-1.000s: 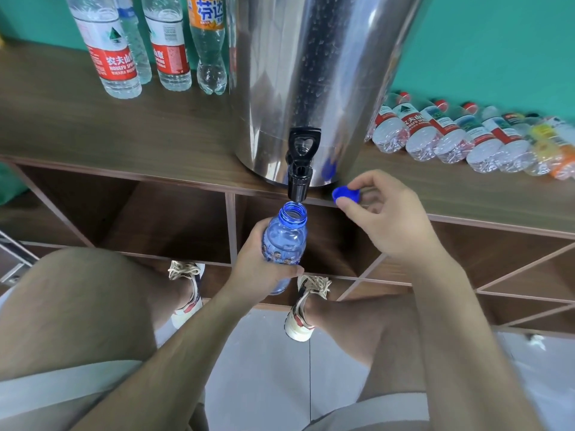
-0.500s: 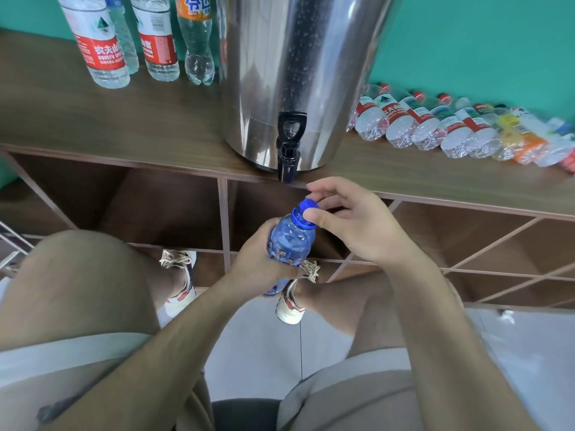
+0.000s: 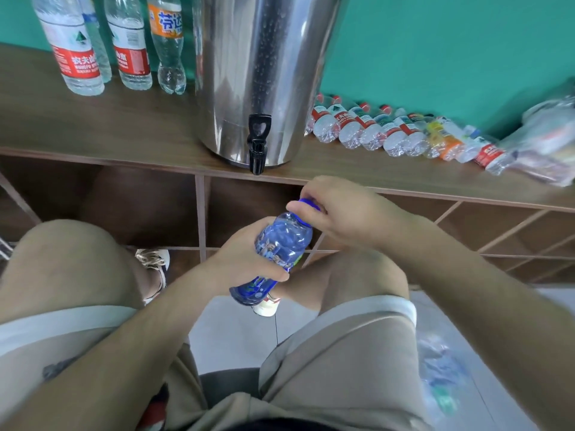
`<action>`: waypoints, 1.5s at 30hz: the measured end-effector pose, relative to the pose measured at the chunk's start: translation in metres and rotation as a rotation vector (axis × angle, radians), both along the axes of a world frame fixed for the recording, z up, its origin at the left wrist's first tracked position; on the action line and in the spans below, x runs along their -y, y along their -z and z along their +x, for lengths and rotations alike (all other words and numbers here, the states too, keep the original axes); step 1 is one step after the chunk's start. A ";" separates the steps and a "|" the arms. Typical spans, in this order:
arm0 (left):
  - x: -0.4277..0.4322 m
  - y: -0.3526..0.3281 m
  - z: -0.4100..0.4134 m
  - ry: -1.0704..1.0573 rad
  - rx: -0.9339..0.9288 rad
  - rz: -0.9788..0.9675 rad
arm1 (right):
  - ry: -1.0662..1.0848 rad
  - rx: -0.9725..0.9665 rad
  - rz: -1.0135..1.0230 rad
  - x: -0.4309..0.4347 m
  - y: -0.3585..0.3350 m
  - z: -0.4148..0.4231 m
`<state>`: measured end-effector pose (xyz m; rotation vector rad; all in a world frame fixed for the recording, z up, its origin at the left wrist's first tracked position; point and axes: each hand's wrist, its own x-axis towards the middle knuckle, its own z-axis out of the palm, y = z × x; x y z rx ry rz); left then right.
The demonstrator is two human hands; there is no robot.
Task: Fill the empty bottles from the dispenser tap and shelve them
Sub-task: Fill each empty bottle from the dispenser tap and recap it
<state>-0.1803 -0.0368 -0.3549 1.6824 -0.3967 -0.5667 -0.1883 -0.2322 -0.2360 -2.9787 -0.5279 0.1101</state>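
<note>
My left hand [image 3: 245, 259] grips a blue plastic bottle [image 3: 280, 244] round its middle, tilted with its neck up and to the right, below the shelf edge. My right hand [image 3: 339, 213] pinches the blue cap [image 3: 308, 203] sitting on the bottle's neck. Above stands the steel dispenser [image 3: 264, 73] on the wooden shelf top [image 3: 93, 132], its black tap [image 3: 257, 147] hanging over the front edge, apart from the bottle.
Several upright clear bottles [image 3: 77, 54] stand left of the dispenser. A row of several bottles [image 3: 389, 132] lies on its side to the right, beside a plastic bag [image 3: 547, 144]. Open wooden compartments [image 3: 140, 206] lie under the shelf top. My knees flank the bottle.
The bottle came down and away from the tap. My right hand brought the loose blue cap onto its neck and now pinches it there; the bottle tilted more.
</note>
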 end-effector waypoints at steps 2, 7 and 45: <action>-0.001 -0.006 -0.003 0.040 0.039 0.010 | -0.036 0.166 -0.148 -0.002 0.007 -0.005; -0.006 -0.015 -0.003 0.109 0.068 0.013 | -0.240 0.339 -0.262 0.008 -0.003 -0.005; -0.131 -0.086 0.073 -0.768 0.609 -0.041 | 0.026 0.475 -0.122 -0.209 -0.103 0.115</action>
